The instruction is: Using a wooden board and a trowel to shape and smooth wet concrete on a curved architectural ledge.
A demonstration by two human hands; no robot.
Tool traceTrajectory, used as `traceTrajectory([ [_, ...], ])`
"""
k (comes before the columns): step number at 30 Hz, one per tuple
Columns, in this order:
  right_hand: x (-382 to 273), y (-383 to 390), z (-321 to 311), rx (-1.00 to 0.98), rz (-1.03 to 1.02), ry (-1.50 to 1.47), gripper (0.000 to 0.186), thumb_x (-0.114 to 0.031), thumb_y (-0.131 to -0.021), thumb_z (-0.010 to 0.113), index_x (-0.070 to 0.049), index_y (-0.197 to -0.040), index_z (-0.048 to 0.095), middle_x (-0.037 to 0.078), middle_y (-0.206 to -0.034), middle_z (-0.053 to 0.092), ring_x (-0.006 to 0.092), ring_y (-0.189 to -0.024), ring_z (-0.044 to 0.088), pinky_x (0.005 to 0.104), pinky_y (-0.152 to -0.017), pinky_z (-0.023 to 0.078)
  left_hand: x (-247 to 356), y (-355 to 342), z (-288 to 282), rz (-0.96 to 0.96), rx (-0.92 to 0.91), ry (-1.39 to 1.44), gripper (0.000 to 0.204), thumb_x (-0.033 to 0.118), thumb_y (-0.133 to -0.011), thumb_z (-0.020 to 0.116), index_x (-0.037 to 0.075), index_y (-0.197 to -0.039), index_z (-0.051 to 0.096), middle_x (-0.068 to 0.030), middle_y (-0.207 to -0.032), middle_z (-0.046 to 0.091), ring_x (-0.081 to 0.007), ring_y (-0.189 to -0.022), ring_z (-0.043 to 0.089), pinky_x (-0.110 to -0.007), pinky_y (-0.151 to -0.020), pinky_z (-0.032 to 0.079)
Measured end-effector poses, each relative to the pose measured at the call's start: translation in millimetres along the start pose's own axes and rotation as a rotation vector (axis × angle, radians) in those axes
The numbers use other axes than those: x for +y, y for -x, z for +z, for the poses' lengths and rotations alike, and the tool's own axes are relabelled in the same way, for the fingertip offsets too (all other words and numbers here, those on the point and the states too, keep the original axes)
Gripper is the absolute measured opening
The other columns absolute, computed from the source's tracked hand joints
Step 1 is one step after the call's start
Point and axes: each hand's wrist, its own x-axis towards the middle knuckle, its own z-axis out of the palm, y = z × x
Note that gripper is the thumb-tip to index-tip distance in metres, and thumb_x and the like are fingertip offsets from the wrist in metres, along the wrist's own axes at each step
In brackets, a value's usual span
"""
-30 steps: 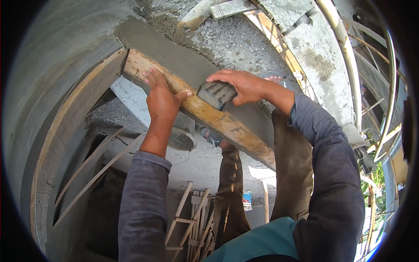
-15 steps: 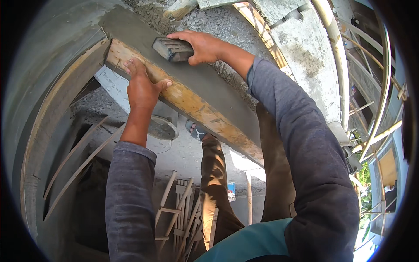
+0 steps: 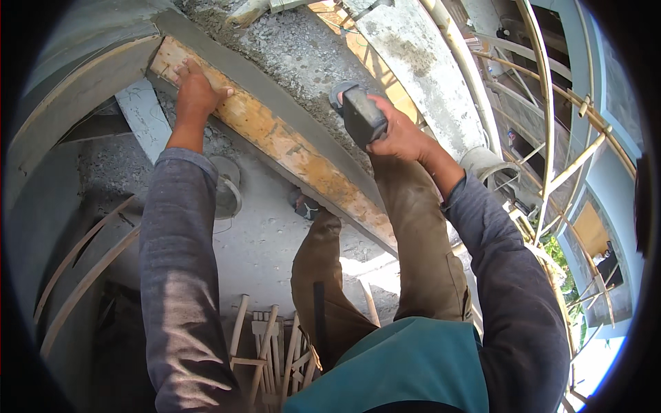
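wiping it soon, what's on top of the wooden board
The left grip and patchy stains show on the wooden board; wood beneath the grip is covered.

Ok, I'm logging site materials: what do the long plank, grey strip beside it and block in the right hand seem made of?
Long plank: wood, worn, by its blotchy yellow-brown face. Grey strip: likely cement mortar, smooth and matt, by its even grey. Block: perhaps plastic or wood, dark with a faint sheen.
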Motion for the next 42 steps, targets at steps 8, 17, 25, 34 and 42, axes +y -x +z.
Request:
traceTrajectory([
  [8, -79, 268, 3, 0.507, -0.108, -0.451, 0.062, -0.001, -0.072, 0.071, 0.0, -0.13, 0.05, 0.006, -0.119, 0.062, 0.0189, -0.11, 0.059, 0.0335, -0.1, 0.043, 4, 161, 9, 0.153, 0.346, 0.432, 0.104, 0.037, -0.077, 0.08, -0.003, -0.15, 0.018, -0.031, -0.154, 0.021, -0.046, -0.143, 0.022, -0.053, -0.114, 0.028],
  [17, -91, 383, 71, 0.544, -0.18, -0.564, 0.069, -0.006, -0.07, 0.075, -0.002, -0.133, 0.047, 0.006, -0.123, 0.059, 0.0201, -0.116, 0.056, 0.0359, -0.103, 0.04, -121, 376, 120, -0.238, 0.13, 0.609, 0.106, 0.039, -0.074, 0.082, -0.004, -0.15, 0.022, -0.0299, -0.155, 0.019, -0.0456, -0.144, 0.019, -0.045, -0.115, 0.028],
  [25, -47, 268, 40, 0.105, -0.027, -0.034, 0.068, -0.006, -0.068, 0.075, 0.001, -0.131, 0.05, 0.004, -0.117, 0.06, 0.014, -0.109, 0.055, 0.0308, -0.099, 0.042, -22, 327, 111, 0.013, 0.152, 0.467, 0.113, 0.043, -0.066, 0.085, -0.006, -0.147, 0.025, -0.0292, -0.154, 0.023, -0.0444, -0.143, 0.023, -0.044, -0.116, 0.028],
  [34, 101, 13, 25, -0.091, -0.265, 0.201, 0.088, -0.013, -0.062, 0.075, -0.01, -0.143, 0.042, 0.015, -0.13, 0.056, 0.0272, -0.117, 0.057, 0.0369, -0.094, 0.048, 60, 157, 119, 0.077, 0.057, 0.195, 0.124, 0.035, -0.053, 0.094, -0.007, -0.145, 0.023, -0.0366, -0.149, 0.023, -0.0468, -0.143, 0.02, -0.048, -0.113, 0.033],
  [42, 45, -165, 73, -0.08, -0.563, 0.305, 0.085, -0.011, -0.062, 0.071, -0.015, -0.142, 0.045, 0.015, -0.115, 0.065, 0.0273, -0.104, 0.064, 0.0357, -0.089, 0.051, 66, 153, 122, 0.08, 0.025, 0.132, 0.117, 0.036, -0.05, 0.095, -0.009, -0.135, 0.028, -0.0397, -0.147, 0.025, -0.0479, -0.143, 0.019, -0.042, -0.112, 0.035],
])
